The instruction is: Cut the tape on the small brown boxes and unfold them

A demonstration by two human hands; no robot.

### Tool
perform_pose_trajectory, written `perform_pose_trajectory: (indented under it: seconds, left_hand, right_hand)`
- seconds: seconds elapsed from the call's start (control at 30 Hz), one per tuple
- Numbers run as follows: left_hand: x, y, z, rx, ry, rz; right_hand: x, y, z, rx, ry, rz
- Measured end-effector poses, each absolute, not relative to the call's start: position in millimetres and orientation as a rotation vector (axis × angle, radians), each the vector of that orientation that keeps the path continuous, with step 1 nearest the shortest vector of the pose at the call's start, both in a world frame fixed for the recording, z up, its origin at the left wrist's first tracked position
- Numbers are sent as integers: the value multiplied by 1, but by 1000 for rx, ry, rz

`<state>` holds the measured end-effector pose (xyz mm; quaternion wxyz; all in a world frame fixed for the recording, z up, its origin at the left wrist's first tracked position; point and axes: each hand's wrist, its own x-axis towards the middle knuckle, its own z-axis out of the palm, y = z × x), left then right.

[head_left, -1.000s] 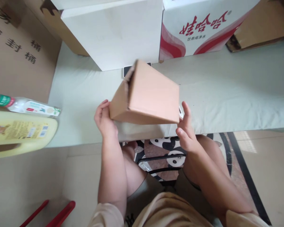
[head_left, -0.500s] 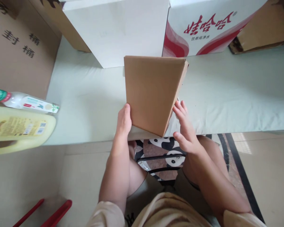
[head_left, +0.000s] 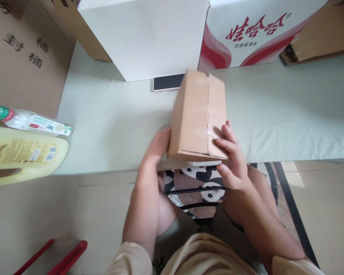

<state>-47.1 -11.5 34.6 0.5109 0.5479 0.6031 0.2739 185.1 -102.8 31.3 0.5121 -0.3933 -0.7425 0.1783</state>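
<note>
A small brown cardboard box (head_left: 196, 114) is tilted up between my hands near the front edge of the cloth-covered table. Its narrow side, with a seam and a strip of clear tape, faces me. My left hand (head_left: 158, 146) is closed against the box's left side, with its fingertips hidden behind the box. On the right, my right hand (head_left: 232, 158) grips the lower right corner, fingers bent over the taped side and thumb close under the bottom edge. Behind the box lies a phone (head_left: 166, 82) with a dark screen, partly covered by it.
A white carton (head_left: 149, 42) and a white-and-red carton (head_left: 255, 38) stand along the back. To the left are a large brown carton (head_left: 20, 65), a clear plastic bottle (head_left: 20, 120) and a yellow jug (head_left: 31, 152). Red bars (head_left: 68, 258) show at lower left.
The box has been turned from its broad face to its taped narrow side. The phone behind it has come into view. My right fingers have moved onto the box's side.
</note>
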Motion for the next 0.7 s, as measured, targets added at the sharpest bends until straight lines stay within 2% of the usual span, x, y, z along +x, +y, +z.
perform_pose_trajectory:
  seconds: [0.13, 0.23, 0.37, 0.5, 0.6, 0.7]
  left_hand:
    - [-46, -10, 25, 1382, 1259, 511]
    - [-47, -4, 13, 1463, 1309, 524]
    - [-49, 1, 6, 1452, 1496, 999]
    - [-53, 1, 14, 1547, 1197, 1504]
    - [-55, 0, 18, 1675, 1048, 1601]
    - [-54, 0, 17, 1627, 1109, 1497]
  right_hand:
    - [184, -104, 26, -1102, -1682, 407]
    - [180, -104, 20, -1306, -1494, 435]
    - [178, -102, 21, -1330, -1450, 531]
    - [178, -103, 28, -1099, -1643, 667]
    - [177, -106, 30, -948, -1727, 745]
    - [176, -106, 28, -967, -1717, 822]
